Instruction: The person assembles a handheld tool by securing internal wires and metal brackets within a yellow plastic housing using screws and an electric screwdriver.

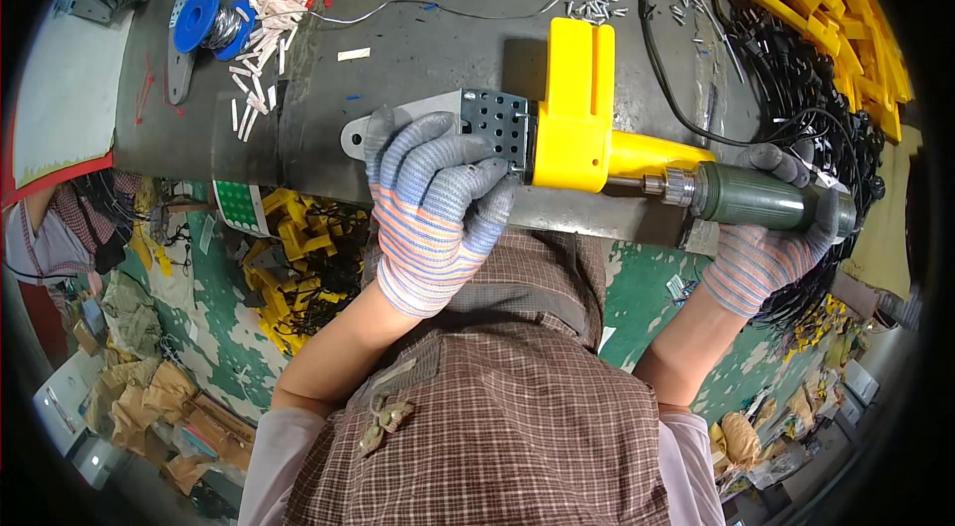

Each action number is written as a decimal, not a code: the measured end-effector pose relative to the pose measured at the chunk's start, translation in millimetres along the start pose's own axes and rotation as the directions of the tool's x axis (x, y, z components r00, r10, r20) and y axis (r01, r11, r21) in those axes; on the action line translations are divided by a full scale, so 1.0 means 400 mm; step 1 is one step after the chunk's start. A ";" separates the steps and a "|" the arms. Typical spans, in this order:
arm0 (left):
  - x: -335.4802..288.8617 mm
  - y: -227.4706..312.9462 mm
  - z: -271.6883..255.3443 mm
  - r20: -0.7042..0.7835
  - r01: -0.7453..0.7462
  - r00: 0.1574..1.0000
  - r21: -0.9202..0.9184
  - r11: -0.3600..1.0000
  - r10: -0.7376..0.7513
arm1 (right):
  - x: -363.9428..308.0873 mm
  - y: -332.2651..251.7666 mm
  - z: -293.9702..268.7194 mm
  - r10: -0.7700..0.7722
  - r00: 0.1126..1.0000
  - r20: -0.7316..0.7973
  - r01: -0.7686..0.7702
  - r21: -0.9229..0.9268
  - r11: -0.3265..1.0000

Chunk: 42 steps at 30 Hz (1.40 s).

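Observation:
My left hand (438, 193), in a grey glove with striped cuff, closes around a flat metal plate (353, 138) with a perforated dark metal piece (494, 120). That metal part butts against a yellow plastic handle (572, 108) lying on the bench. Gripped in my right hand (771, 253), likewise gloved, is a green electric screwdriver (761, 198). It lies level and points left, its bit reaching the handle's right side near the lower end. The bit's very tip is hidden in or behind the yellow plastic.
A blue spool of wire (199, 21) and pale strips (274, 14) lie at the upper left of the bench (428, 54). Loose screws (597, 4) are scattered at the back. Yellow plastic parts (836, 9) and black cords (786, 69) heap up on the right.

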<state>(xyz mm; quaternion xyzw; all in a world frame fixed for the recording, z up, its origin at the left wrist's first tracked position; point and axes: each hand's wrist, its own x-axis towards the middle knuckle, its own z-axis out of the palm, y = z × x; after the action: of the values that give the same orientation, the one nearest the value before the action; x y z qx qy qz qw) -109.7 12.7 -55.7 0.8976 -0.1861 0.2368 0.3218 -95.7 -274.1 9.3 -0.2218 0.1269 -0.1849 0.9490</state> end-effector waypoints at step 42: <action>0.108 -0.041 -0.074 0.230 0.287 0.948 -0.333 0.898 -0.218 | 0.025 0.002 0.034 -0.205 0.978 -0.032 0.206 0.022 0.978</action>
<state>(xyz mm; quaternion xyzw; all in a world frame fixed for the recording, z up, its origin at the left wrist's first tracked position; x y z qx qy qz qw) -75.3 36.5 -20.2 0.8576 -0.1374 0.0690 0.4908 -82.1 -272.6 19.1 -0.2187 0.1152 -0.2867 0.9256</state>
